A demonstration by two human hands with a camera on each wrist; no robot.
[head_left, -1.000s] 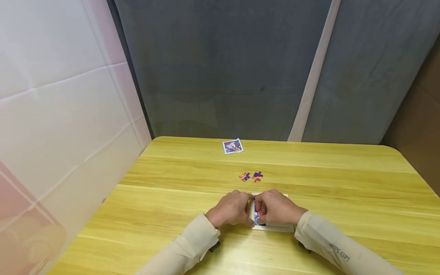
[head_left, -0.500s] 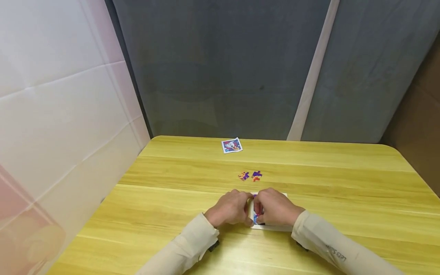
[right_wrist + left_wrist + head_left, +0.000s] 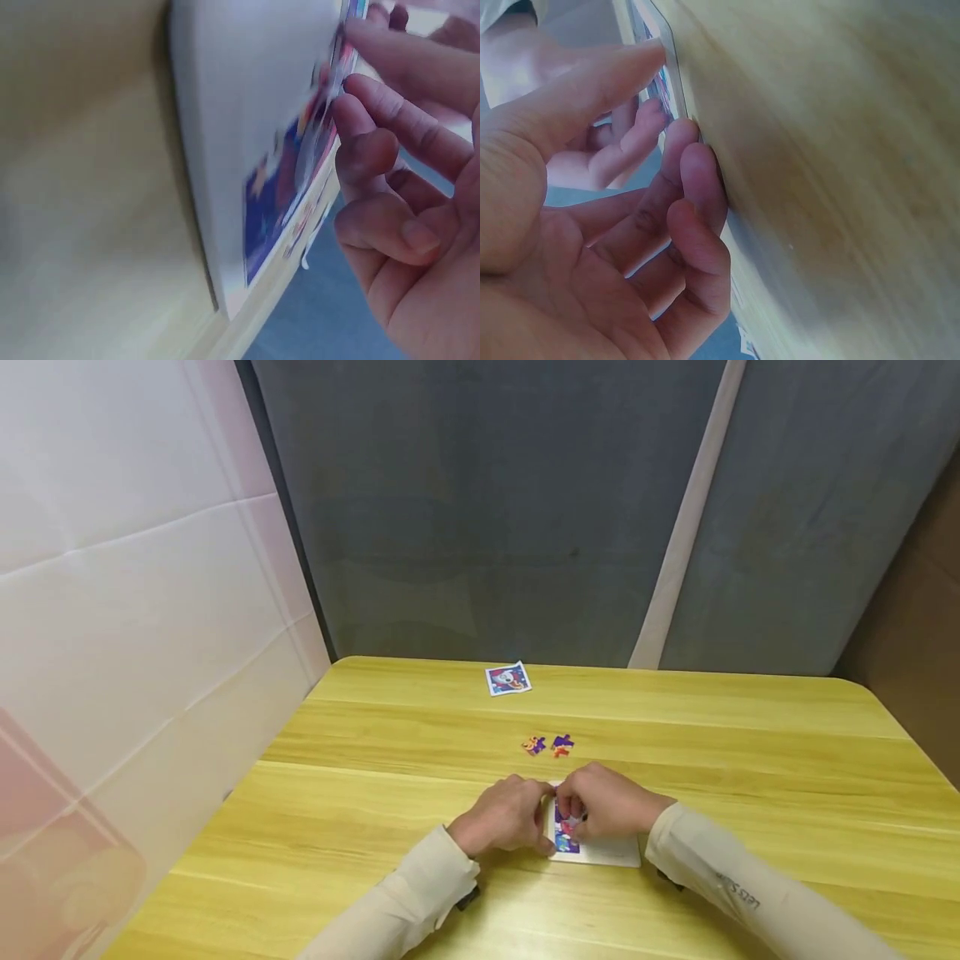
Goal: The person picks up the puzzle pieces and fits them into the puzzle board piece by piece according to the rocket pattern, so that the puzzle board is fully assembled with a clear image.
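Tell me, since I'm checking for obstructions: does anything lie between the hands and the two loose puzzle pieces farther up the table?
Nothing visible does. Only bare table lies between the loose pieces and the left hand and right hand at the puzzle board.

A yellow wooden worktop (image 3: 750,760) fills the lower half of the head view. A small picture card (image 3: 508,679) lies near its far edge, at 12 o'clock. Two loose puzzle pieces (image 3: 548,745), purple and orange, sit side by side nearer the middle. Grey curtain panels (image 3: 480,510) hang behind; a white sheet (image 3: 135,593) stands at 9 o'clock
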